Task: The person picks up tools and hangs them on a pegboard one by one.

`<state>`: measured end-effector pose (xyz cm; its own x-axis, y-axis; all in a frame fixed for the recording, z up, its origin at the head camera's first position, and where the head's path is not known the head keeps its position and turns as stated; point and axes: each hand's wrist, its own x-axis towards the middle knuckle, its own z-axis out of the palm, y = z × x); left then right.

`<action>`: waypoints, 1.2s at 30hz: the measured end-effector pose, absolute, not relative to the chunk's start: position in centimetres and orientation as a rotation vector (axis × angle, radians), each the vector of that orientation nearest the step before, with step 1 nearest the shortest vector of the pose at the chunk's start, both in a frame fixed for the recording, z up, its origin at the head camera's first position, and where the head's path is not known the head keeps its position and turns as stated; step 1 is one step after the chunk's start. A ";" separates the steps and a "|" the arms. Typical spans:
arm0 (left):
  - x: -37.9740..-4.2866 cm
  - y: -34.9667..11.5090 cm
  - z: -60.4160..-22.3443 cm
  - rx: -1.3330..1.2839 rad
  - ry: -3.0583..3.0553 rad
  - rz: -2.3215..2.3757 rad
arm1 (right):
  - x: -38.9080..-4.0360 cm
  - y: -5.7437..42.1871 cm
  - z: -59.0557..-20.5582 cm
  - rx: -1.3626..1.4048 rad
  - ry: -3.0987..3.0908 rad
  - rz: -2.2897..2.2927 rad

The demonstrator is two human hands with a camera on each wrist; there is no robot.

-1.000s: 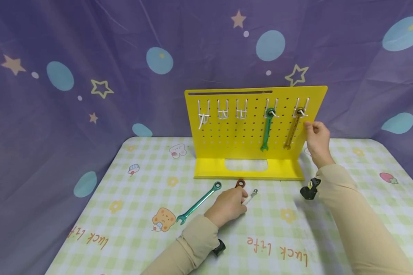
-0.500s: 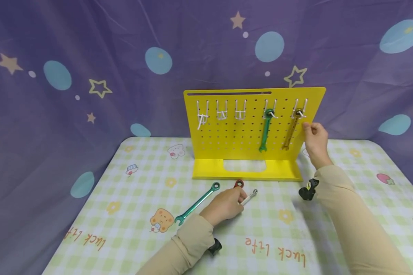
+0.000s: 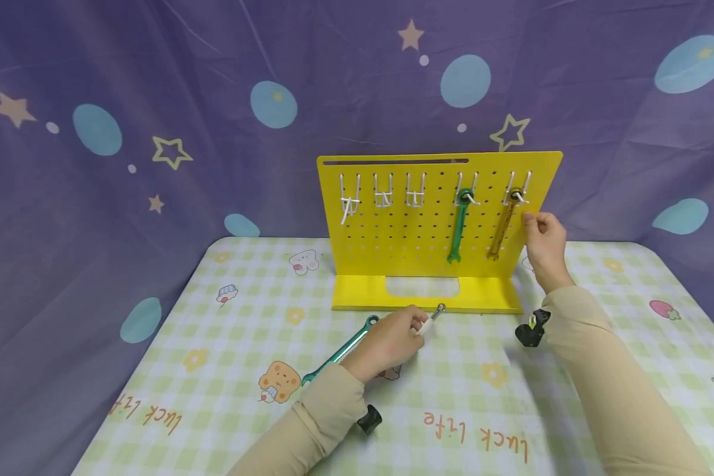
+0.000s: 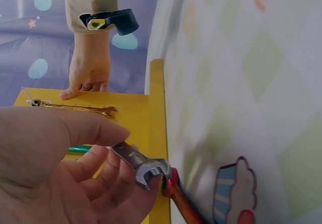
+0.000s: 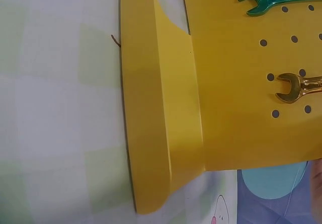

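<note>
"What surrounds you?"

"A creased purple curtain (image 3: 357,86), then a checked green-and-white cloth (image 3: 470,350). On it stands my pegboard (image 3: 404,251), a flat yellow sheet punched with round holes and bent into a lipped foot."

"Your hands?"

"My right hand (image 3: 546,248) pinches the board's right edge. My left hand (image 3: 389,342) holds a silver wrench (image 4: 137,159), smooth and shiny with a forked end, between thumb and fingers."

"Other wrenches?"

"A glossy teal wrench (image 3: 344,348) lies on the cloth, partly hidden by my left hand; a red wrench (image 4: 183,201) lies near the foot. A green wrench (image 3: 460,228) and a gold wrench (image 3: 504,225) hang by their rings from thin white wire hooks (image 3: 349,200)."

"What's changed?"

"Half a second ago the silver ring end was short of the board; now it overlaps the front lip in the head view, where the red ring no longer shows. My right hand keeps its place."
</note>
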<state>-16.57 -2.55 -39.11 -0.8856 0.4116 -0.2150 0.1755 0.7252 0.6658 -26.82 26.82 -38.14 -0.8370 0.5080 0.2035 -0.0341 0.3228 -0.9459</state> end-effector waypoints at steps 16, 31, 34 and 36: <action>-17.7 -2.2 -36.8 0.504 2.638 1.263 | -26.8 26.7 -38.2 -0.396 -2.089 1.528; -18.4 -2.2 -35.3 0.486 2.680 1.417 | -26.8 26.7 -38.2 -0.398 -2.085 1.547; -18.4 -2.1 -35.1 0.476 2.677 1.472 | -26.8 26.7 -38.2 -0.397 -2.080 1.554; -18.4 -2.1 -35.0 0.470 2.678 1.519 | -26.8 26.6 -38.2 -0.400 -2.072 1.558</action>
